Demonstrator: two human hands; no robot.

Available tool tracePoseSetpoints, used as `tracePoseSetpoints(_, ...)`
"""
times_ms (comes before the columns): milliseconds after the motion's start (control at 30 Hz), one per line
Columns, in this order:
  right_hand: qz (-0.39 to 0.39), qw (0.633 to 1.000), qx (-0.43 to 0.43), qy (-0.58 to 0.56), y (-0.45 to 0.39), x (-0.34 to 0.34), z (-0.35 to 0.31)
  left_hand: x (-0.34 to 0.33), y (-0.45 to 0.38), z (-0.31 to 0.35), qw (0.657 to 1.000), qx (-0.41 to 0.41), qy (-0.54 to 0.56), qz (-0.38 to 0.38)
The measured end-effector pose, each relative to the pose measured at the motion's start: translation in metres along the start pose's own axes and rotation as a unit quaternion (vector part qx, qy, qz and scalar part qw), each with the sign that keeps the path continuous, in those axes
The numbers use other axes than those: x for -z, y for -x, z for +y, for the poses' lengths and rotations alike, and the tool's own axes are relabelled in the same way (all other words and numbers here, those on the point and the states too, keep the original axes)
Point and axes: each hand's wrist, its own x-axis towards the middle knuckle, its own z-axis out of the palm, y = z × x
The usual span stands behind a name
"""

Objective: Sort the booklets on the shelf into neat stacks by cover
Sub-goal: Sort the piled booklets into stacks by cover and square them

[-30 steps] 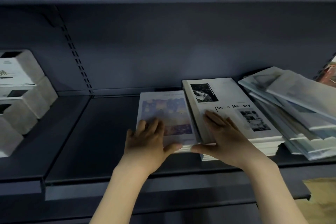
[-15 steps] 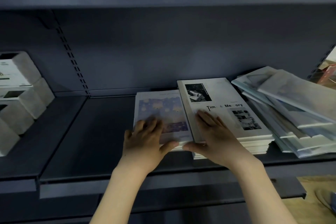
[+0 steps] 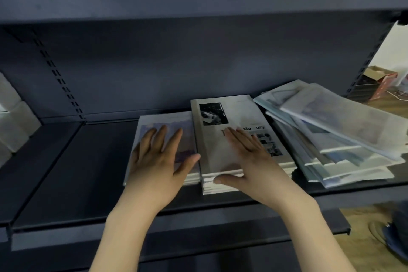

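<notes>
Perhaps flush: stacks [image 3: 220, 157] under flat hands [image 3: 247, 161].

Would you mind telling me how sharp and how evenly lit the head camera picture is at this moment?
Head view: dim under the shelf, brighter at the right edge; the right hand is motion-blurred over the cover lettering; the left hand is sharper; the loose pile looks soft and washed out; straight shelf lines bow from the wide lens.
</notes>
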Motion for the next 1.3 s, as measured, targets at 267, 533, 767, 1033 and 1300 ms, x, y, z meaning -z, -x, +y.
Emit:
tracePoseSetpoints(267,0.058,0.998,-0.021,0.034,0.027,0.03,0.048,-0.013,-0.01,0.061,0.998,-0.053,0.031,0.021)
tracePoseSetpoints(533,0.09,0.995,-0.012,0.04,0.056,0.065,0.093,-0.025,-0.025,0.138,0.988,-0.12,0.077,0.064)
tracePoseSetpoints(767,0.051,0.997,-0.033,0.046,0.086,0.097,0.15,-0.037,-0.03,0.181,0.986,-0.126,0.081,0.073)
tracePoseSetpoints(1033,-0.02,0.994,-0.062,0.088,0.098,0.1,0.193,-0.047,-0.029,0.206,0.989,-0.098,0.079,0.072)
tracePoseSetpoints(1300,0.013,0.998,-0.032,0.054,0.101,0.111,0.176,-0.043,-0.025,0.22,0.989,-0.087,0.07,0.096)
